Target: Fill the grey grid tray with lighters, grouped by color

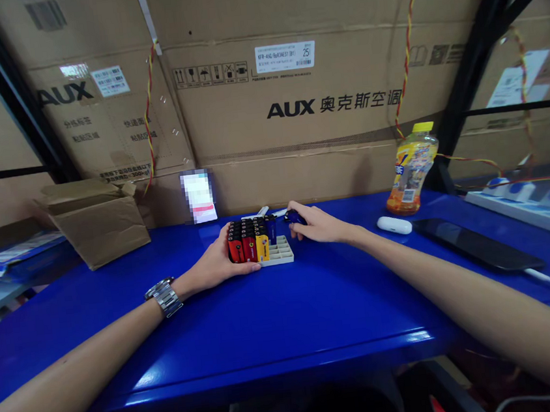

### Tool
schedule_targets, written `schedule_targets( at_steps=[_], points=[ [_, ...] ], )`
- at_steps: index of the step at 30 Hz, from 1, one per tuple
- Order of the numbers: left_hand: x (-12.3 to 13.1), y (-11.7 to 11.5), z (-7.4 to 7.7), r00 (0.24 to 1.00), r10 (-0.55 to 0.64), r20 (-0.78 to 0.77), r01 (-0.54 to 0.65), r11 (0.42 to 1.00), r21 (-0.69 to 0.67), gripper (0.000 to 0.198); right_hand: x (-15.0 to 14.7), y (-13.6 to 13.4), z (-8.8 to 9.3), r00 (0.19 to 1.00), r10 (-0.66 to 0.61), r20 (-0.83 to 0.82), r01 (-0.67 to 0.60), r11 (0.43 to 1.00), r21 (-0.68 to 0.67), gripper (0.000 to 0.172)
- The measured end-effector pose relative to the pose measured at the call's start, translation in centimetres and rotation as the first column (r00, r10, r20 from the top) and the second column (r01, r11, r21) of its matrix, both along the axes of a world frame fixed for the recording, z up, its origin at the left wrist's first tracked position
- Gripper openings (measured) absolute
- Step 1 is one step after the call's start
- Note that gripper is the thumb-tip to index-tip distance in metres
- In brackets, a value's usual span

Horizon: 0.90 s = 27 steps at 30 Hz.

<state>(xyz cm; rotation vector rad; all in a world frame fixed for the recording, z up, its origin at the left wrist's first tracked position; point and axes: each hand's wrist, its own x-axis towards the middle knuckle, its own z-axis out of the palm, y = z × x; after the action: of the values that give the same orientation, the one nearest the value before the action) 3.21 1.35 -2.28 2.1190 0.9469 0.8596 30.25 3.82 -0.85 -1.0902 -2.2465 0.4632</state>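
A pale compartment tray stands on the blue table. Rows of red lighters and yellow lighters with black tops fill its left part. One or more blue lighters stand upright at the back, and front compartments on the right are bare. My left hand grips the left side of the tray, its thumb along the front edge. To the right of the tray, my right hand pinches a dark blue lighter, partly hidden by the fingers.
Behind the tray lie white pieces and a propped lit phone. An open cardboard box is at left. On the right are a drink bottle, a white earbud case, a black phone on a cable and a power strip.
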Motion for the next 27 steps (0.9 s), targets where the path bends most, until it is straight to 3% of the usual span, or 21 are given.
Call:
schedule_targets(
  at_steps=[6, 14, 18, 21, 27],
  points=[
    [0.0, -0.1, 0.1, 1.000, 0.010, -0.020, -0.010, 1.000, 0.003, 0.090, -1.2, -0.3, -0.3, 0.977, 0.039, -0.209, -0.045, 0.999, -0.024, 0.008],
    [0.1, -0.3, 0.3, 0.999, 0.023, -0.027, -0.022, 1.000, 0.002, 0.090, -2.1, -1.3, 0.5, 0.888, -0.122, -0.443, -0.001, 0.963, -0.268, 0.007],
    [0.0, -0.2, 0.2, 1.000, 0.002, -0.006, -0.002, 1.000, -0.009, 0.089, -2.0, -1.0, 0.2, 0.833, -0.211, -0.512, -0.015, 0.916, -0.401, 0.040],
    [-0.1, -0.1, 0.1, 1.000, -0.009, -0.003, 0.009, 1.000, -0.010, 0.089, -2.0, -0.7, -0.2, 0.793, -0.256, -0.552, -0.030, 0.890, -0.456, 0.051],
    [0.0, -0.3, 0.4, 0.998, 0.037, -0.049, -0.038, 0.999, -0.018, 0.092, -2.8, -1.6, 0.4, 0.720, -0.348, -0.600, -0.052, 0.836, -0.547, 0.034]
  ],
)
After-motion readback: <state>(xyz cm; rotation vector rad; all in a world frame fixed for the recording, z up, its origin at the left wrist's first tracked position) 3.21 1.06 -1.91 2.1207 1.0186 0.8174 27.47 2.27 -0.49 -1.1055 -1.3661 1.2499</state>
